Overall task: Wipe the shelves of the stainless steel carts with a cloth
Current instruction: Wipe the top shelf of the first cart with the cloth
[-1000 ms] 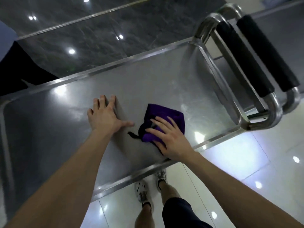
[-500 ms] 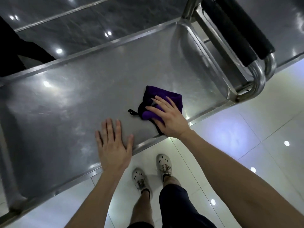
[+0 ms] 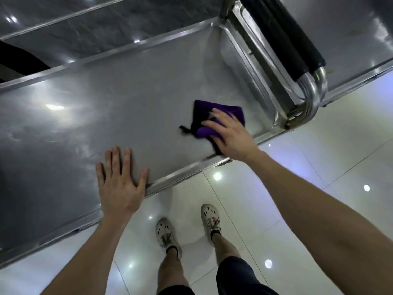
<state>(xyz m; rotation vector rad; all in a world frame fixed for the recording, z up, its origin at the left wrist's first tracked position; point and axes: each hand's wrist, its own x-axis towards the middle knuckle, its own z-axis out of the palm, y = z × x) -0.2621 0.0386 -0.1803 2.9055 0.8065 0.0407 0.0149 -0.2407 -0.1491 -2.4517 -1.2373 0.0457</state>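
R hand (image 3: 230, 135) flat, fingers straight, pressing purple cloth (image 3: 235, 111) onto cart shelf (image 3: 127, 103) near front rim (image 3: 180, 173), close to handles (image 3: 282, 39). L hand (image 3: 120, 184) spread flat by same rim, gripping nothing. Wide bare steel left & toward back edge (image 3: 106, 57).

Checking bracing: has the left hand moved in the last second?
Yes. The left hand drew back from mid-shelf to the stainless steel cart shelf's near rim.
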